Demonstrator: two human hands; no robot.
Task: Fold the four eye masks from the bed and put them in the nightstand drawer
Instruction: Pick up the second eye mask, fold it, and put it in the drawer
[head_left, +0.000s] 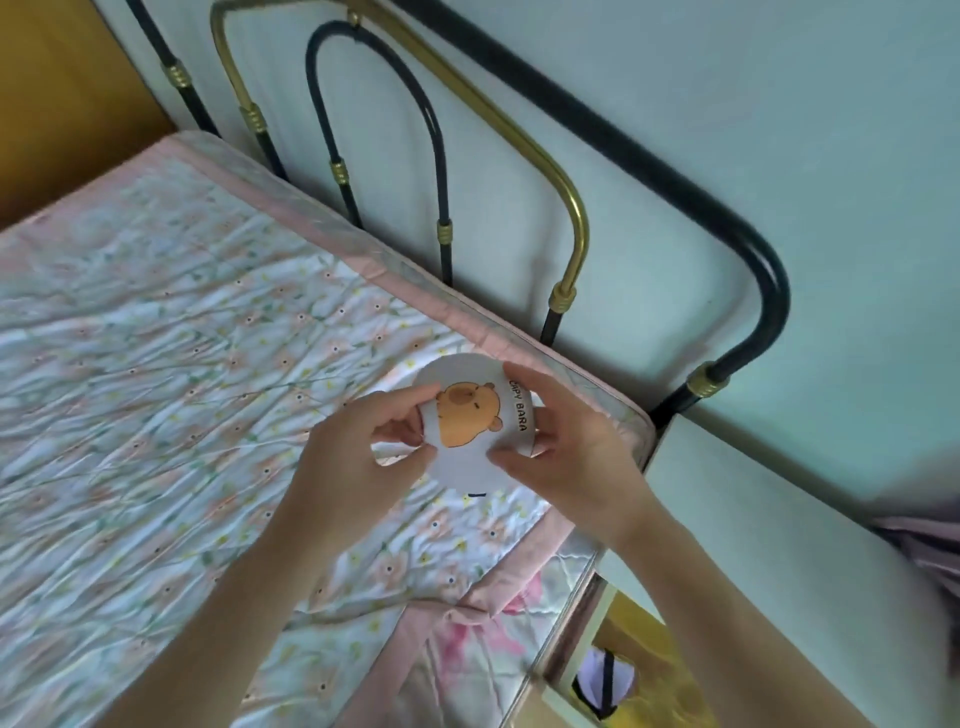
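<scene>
A white eye mask (470, 415) printed with an orange capybara and the words "CAPY BARA" lies near the head corner of the bed. My left hand (358, 457) pinches its left edge between thumb and fingers. My right hand (561, 447) grips its right side, fingers over the top edge and thumb on the lower edge. A bit of black strap (475, 494) shows under the mask. The nightstand drawer (618, 660) stands open at the lower right, with a white folded mask with a black strap (605, 680) inside it.
The bed carries a floral quilt (182, 389) with a pink border. A black and brass metal headboard (566, 208) runs along the pale wall. The white nightstand top (779, 545) sits right of the bed, with pink fabric (930, 540) at its far right edge.
</scene>
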